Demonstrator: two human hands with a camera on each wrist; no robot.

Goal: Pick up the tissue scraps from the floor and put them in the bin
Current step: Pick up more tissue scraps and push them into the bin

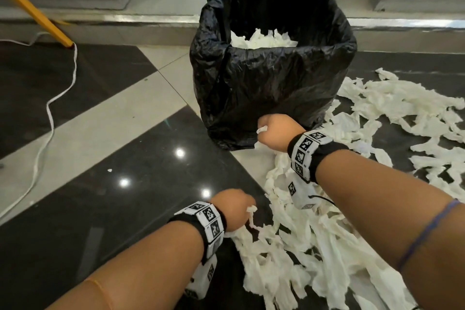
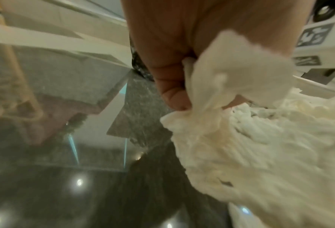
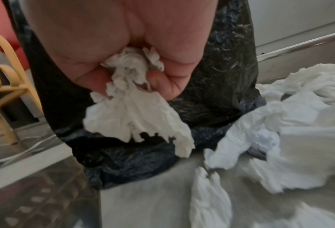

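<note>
Head view: your left hand (image 1: 232,209) and right hand (image 1: 276,131) each clutch tissue scraps (image 1: 314,246); more litter the floor (image 1: 100,121) at five o'clock from the bin (image 1: 271,83). No legible writing.

Your fingers (image 1: 261,124) hidden behind both fists from overhead, tissue pile (image 1: 314,259) cut off at floor's lower edge, bin (image 1: 271,88) top cropped.

Glossy dark-and-pale tiled floor (image 1: 75,209), perhaps marble
</note>
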